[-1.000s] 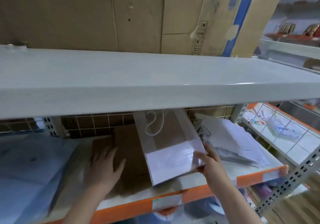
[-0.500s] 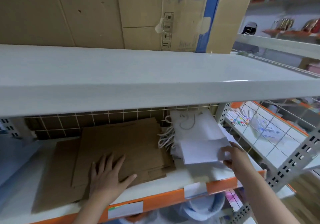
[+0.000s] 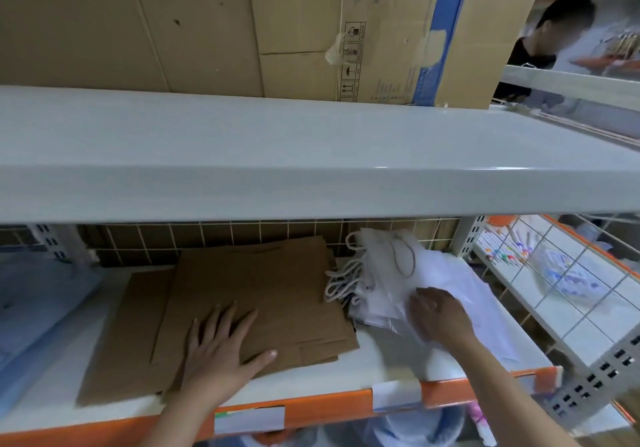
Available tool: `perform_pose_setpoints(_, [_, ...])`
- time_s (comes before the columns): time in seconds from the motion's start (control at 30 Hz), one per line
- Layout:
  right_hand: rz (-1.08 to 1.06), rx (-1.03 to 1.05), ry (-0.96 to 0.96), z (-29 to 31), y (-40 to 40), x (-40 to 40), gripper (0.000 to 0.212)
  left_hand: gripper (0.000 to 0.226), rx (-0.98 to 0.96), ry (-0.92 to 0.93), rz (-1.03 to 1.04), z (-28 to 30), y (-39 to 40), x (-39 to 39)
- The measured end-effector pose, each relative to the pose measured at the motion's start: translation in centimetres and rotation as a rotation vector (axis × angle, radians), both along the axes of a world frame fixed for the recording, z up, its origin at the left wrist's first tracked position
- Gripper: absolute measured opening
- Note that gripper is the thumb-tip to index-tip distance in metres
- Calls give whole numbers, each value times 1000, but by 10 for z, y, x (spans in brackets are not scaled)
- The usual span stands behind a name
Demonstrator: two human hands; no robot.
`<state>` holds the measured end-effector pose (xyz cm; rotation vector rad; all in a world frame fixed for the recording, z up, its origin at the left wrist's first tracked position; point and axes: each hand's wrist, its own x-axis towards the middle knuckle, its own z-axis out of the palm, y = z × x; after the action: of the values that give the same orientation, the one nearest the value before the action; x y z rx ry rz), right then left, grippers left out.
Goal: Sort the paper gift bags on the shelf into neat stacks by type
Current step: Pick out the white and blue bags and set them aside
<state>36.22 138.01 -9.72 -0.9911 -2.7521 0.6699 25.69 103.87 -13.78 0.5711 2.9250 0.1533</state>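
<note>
Brown paper bags are lying flat in a loose, slightly fanned stack on the white shelf, the lower ones sticking out to the left and front. Just to their right, white paper bags are lying flat in an uneven pile, their twisted white cord handles spilling toward the brown stack and touching its edge

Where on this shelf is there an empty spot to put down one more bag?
Bare white shelf shows between the brown bags and the white bags, near the orange front edge. A narrower strip lies left of the brown stack, beside the blue sheets. The middle and right are crowded: the left hand lies on the brown bags, the right hand on the white ones.
</note>
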Motion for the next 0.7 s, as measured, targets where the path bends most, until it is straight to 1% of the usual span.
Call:
perform_pose_setpoints(0.03, [29, 56, -30, 0, -3, -1, 40, 118, -3, -2, -1, 1, 0, 0])
perform_pose_setpoints(0.1, [39, 36, 1, 0, -4, -3, 44, 119, -5, 1, 1, 1, 0, 0])
perform_pose_setpoints(0.23, [-9, -1, 91, 3, -5, -6, 38, 119, 1, -13, -5, 5, 0, 0])
perform_pose_setpoints(0.3, [-40, -8, 158, 7, -15, -6, 36, 103, 28, -22, -6, 10, -2, 1])
perform_pose_setpoints(0.37, [-25, 11, 209, 10, -28, -7, 37, 82, 72, -24, -1, 18, -7, 0])
perform_pose_setpoints(0.4, [-11, 19, 228, 13, -37, -7, 37, 76, 101, -15, 6, 21, -11, 0])
perform_pose_setpoints(0.6, [160, 57, 283, 29, -115, -13, 35, 64, 170, 41, 58, 40, -59, -8])
perform_pose_setpoints(0.7, [236, 96, 284, 33, -165, -14, 34, 59, 178, 131, 80, 51, -98, -7])
